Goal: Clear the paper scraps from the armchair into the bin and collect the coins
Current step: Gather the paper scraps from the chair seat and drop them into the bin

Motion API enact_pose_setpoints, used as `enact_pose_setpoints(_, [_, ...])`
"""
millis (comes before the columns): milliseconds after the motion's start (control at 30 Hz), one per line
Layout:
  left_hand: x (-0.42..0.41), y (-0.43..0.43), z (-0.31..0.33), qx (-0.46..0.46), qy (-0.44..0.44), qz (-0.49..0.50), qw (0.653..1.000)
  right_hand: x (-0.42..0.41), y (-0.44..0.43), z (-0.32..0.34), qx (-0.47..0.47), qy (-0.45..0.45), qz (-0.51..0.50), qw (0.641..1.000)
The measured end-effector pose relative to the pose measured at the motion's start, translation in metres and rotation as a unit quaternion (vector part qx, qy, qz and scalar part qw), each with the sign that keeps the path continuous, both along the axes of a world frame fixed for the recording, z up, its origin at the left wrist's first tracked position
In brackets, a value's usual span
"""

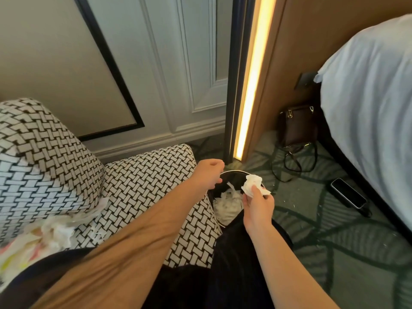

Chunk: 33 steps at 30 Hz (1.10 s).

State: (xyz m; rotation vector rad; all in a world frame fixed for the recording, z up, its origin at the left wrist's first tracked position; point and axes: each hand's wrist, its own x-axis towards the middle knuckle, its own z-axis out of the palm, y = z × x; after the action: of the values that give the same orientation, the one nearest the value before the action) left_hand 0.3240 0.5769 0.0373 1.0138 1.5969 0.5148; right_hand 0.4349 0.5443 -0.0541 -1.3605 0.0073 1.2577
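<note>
A black round bin stands on the carpet beside the armchair, which has a black-and-white woven pattern. White paper scraps lie inside the bin. My right hand holds a crumpled white paper wad just above the bin's right rim. My left hand hovers over the bin's left rim with its fingers loosely curled; whether anything is in it cannot be told. More paper scraps lie heaped on the armchair seat at the lower left. No coins are visible.
A bed with white linen fills the right side. On the green patterned carpet lie a phone and a dark brown handbag with a strap. A lit vertical light strip runs up the wall behind the bin. Tiny paper bits dot the carpet.
</note>
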Motion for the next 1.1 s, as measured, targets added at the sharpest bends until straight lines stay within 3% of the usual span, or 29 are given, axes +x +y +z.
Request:
enact_pose_setpoints(233, [-0.011, -0.007, 0.002, -0.012, -0.009, -0.005, 1.0, 0.002, -0.001, 0.008, 0.008, 0.095, 0.053, 0.994])
enact_pose_setpoints(367, [-0.021, -0.015, 0.007, -0.006, -0.008, -0.01, 1.0, 0.0, -0.009, 0.016, 0.029, 0.096, 0.072, 0.992])
enact_pose_setpoints(667, [-0.075, -0.048, 0.042, 0.045, 0.002, -0.019, 0.999, -0.02, -0.024, 0.059, 0.008, -0.104, 0.261, 0.96])
enact_pose_setpoints(900, [-0.152, -0.097, 0.075, 0.129, -0.043, 0.078, 0.988, -0.085, -0.035, 0.121, 0.081, -0.223, 0.365, 0.9])
enact_pose_setpoints(1100, [-0.232, -0.146, 0.086, 0.183, -0.054, 0.162, 0.968, -0.168, -0.059, 0.16, 0.167, -0.256, 0.443, 0.843])
